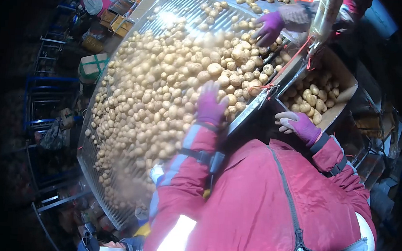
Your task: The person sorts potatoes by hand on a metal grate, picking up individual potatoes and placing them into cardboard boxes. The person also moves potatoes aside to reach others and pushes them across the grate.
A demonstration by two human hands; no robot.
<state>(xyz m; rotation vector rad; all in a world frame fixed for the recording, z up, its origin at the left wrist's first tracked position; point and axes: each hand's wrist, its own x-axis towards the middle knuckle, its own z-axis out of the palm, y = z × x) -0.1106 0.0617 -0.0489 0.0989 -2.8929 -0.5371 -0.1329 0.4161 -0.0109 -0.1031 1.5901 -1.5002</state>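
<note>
Many potatoes lie spread over a slatted metal sorting table. My left hand, in a purple glove, rests over the potatoes near the table's right edge, its fingers stretched and spread. On the right, my right hand, gloved in purple with greyish fingers, is at the near side of a cardboard box. Its fingers are apart and slightly bent, and no potato shows in them. Inside the box is a heap of potatoes.
Another person's purple-gloved hand reaches over the table's far right corner. A pale post with red string stands between table and box. At lower left is a person in a dark cap. Metal racks and a green-taped carton stand left.
</note>
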